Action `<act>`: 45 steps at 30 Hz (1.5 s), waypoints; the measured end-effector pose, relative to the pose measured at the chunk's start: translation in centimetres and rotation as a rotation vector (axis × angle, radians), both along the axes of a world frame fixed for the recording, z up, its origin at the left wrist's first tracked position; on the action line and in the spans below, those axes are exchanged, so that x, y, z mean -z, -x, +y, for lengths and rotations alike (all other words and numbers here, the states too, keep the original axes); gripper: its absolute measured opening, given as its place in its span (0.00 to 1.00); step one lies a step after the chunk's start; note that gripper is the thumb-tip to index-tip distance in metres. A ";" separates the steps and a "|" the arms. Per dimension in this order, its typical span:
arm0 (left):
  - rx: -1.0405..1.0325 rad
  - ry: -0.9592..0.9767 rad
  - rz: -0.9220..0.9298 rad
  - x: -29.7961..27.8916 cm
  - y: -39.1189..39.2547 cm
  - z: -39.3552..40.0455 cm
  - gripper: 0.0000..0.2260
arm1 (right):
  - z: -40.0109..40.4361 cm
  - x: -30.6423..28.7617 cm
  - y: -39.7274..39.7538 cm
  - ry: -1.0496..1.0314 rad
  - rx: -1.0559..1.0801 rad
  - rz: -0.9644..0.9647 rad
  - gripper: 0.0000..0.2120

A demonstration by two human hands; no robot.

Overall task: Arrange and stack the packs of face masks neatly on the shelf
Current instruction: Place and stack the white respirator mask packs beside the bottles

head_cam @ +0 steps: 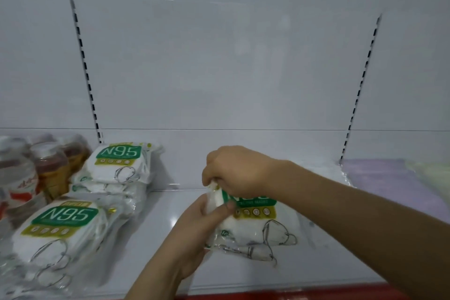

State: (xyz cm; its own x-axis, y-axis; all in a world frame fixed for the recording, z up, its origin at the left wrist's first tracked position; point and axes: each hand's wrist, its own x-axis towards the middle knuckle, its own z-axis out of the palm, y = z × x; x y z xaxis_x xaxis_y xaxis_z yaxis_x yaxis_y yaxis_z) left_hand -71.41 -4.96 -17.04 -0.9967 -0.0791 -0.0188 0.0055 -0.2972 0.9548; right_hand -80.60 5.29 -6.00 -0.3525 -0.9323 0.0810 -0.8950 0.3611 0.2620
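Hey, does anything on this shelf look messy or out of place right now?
Yes. The rear stack of N95 packs is uneven, with lower packs splayed out sideways. The front stack looks skewed too. Both hands grip another pack mid-shelf.

N95 mask pack (258, 224) — mid-shelf, hand-held

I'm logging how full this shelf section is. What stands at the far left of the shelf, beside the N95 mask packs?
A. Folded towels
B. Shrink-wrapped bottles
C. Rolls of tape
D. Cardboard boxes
B: shrink-wrapped bottles with dark and clear contents stand at the far left of the shelf, right next to the stacked N95 mask packs.
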 end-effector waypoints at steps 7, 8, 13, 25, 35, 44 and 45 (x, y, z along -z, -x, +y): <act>-0.263 -0.070 -0.069 1.0 5.7 0.1 0.14 | 7.7 3.3 6.0 0.561 0.210 -0.192 0.37; -0.288 -0.113 -0.090 1.1 6.7 0.1 0.14 | 9.1 4.3 6.6 0.476 0.254 -0.259 0.40; -0.231 -0.248 -0.218 1.4 11.8 2.4 0.13 | 10.4 9.4 6.8 0.187 0.401 -0.346 0.44; -0.527 1.088 -0.293 3.2 16.4 1.4 0.20 | 8.3 13.7 10.0 0.133 0.368 0.201 0.31; -0.435 0.910 -0.177 2.8 13.9 -1.7 0.16 | 7.3 12.7 8.7 0.115 0.438 0.170 0.37; -0.789 1.107 0.313 -2.0 0.4 -5.4 0.04 | -2.2 11.5 1.1 0.765 -0.013 -0.154 0.19; -0.838 1.153 0.338 -2.3 -1.3 -6.1 0.03 | -3.5 11.3 -0.2 0.754 0.007 -0.263 0.18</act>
